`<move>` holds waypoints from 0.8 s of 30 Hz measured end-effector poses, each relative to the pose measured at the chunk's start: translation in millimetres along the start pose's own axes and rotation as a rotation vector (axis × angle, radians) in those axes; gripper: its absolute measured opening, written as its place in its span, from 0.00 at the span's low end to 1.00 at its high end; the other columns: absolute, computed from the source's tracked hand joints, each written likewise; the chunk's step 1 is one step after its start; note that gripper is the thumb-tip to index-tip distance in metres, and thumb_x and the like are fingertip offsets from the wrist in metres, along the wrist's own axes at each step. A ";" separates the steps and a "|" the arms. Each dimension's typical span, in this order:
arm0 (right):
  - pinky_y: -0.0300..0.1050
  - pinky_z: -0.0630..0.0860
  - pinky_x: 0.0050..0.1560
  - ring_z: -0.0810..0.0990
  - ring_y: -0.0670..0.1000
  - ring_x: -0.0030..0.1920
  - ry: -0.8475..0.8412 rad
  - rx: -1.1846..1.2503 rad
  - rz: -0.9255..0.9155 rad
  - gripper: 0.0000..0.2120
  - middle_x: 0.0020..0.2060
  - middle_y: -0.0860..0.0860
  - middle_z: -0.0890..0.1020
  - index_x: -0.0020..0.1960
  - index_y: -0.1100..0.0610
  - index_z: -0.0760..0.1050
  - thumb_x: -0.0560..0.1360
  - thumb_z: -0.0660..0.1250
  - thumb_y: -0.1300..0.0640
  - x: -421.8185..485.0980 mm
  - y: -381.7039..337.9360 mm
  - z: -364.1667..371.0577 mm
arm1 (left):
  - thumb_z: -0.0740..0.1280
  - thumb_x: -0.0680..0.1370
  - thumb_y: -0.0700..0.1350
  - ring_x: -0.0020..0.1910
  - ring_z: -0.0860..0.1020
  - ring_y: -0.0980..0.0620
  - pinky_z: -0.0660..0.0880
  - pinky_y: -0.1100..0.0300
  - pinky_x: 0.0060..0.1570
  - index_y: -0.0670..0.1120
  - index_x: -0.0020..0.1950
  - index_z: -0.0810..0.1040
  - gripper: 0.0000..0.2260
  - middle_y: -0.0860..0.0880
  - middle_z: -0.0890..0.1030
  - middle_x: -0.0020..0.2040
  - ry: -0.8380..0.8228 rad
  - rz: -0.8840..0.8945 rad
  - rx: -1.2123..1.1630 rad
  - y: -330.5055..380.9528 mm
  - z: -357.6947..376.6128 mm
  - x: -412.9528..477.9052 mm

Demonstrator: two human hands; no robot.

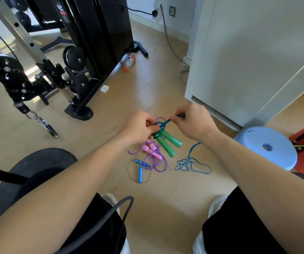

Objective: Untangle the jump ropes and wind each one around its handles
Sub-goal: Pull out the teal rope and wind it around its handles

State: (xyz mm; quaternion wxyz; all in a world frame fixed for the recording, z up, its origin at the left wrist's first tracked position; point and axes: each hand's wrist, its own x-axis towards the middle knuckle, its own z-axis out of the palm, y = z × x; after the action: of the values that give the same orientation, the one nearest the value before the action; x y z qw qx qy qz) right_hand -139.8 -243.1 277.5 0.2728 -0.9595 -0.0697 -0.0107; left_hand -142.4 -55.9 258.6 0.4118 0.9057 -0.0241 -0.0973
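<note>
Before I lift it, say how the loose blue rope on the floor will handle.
The blue rope probably hangs floppy: it lies in slack, irregular loops. Likely light, since the cord looks thin. It may snag; its loops cross.

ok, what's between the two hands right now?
Head view: a short stretch of teal cord runs from the left hand, which holds the green handles, to the right hand, which pinches it.
</note>
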 end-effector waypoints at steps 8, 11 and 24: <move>0.45 0.64 0.32 0.66 0.55 0.33 -0.125 0.040 -0.228 0.15 0.27 0.53 0.71 0.37 0.61 0.77 0.77 0.67 0.51 -21.6 -29.5 1.2 | 0.72 0.76 0.41 0.30 0.80 0.46 0.82 0.49 0.39 0.43 0.39 0.81 0.06 0.40 0.84 0.36 0.005 -0.091 0.019 -6.1 5.0 4.9; 0.45 0.64 0.34 0.68 0.56 0.35 -0.034 0.088 -0.136 0.15 0.29 0.55 0.74 0.37 0.61 0.77 0.76 0.68 0.52 -11.0 -14.5 -11.5 | 0.72 0.76 0.39 0.31 0.81 0.47 0.83 0.47 0.40 0.48 0.40 0.79 0.07 0.46 0.82 0.35 0.016 -0.040 -0.065 -3.6 1.8 2.8; 0.43 0.66 0.35 0.66 0.48 0.30 -0.169 0.410 0.027 0.12 0.26 0.48 0.68 0.42 0.57 0.82 0.79 0.66 0.53 6.5 20.3 -11.6 | 0.64 0.80 0.35 0.34 0.81 0.57 0.80 0.64 0.37 0.42 0.48 0.79 0.05 0.50 0.83 0.36 -0.046 -0.042 -0.793 20.0 -26.1 -18.2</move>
State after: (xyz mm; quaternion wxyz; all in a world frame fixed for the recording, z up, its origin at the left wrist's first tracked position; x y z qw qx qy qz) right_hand -130.4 -265.4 277.2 0.4556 -0.8822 -0.0804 0.0879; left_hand -154.4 -47.5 293.2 0.7267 0.6745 0.0245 -0.1279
